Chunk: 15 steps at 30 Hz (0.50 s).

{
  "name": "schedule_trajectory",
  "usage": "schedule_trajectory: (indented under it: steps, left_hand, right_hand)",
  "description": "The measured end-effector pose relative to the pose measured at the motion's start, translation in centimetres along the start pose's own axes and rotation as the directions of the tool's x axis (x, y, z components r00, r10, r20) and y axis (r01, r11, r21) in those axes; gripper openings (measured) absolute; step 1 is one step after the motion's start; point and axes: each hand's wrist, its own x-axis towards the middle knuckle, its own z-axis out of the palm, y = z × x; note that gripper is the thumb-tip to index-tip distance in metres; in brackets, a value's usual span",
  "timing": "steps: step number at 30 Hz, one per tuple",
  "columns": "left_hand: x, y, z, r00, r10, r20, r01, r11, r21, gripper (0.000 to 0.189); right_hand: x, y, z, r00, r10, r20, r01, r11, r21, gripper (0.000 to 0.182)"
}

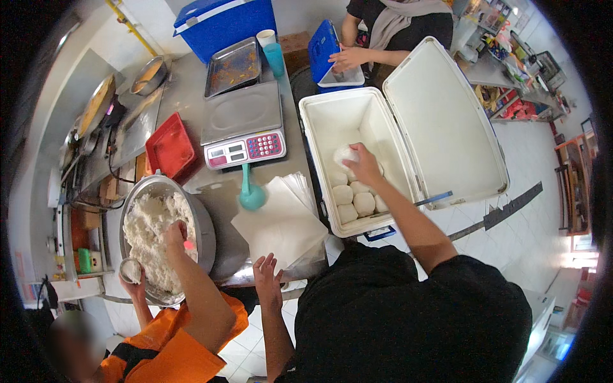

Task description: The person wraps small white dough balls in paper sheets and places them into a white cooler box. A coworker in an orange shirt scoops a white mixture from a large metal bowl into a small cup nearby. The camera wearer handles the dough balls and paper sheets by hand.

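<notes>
My right hand reaches into a large white-lined cooler box and grips a rounded white bundle, perhaps wrapped rice. Below it, several similar white bundles sit packed together at the box's near end. The cooler's lid is swung back to the right. My left hand holds nothing, its fingers spread at the table's front edge. Just beyond that hand lies a stack of paper sheets, fanned out on the metal table. A teal ladle rests at the stack's far corner.
At left, a co-worker in orange holds a small bowl beside a big metal pot of rice. A digital scale, a red tray and a metal tray occupy the table. Another person handles a small blue cooler.
</notes>
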Motion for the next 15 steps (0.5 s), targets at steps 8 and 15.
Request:
schedule_trajectory:
  steps: [8,15]
  left_hand:
    - [-1.2,-1.9,-0.8,1.0,0.019,-0.02,-0.018,0.998,0.062,0.035]
    - [0.6,-1.1,0.2,0.999,0.024,-0.039,-0.014,0.967,0.253,0.031]
  right_hand:
    - [2.5,13.5,-0.4,0.688,0.141,0.712,0.265,0.865,-0.427,0.052]
    - [1.1,13.2,1.0,0.538,0.187,0.822,0.34,0.843,-0.415,0.047]
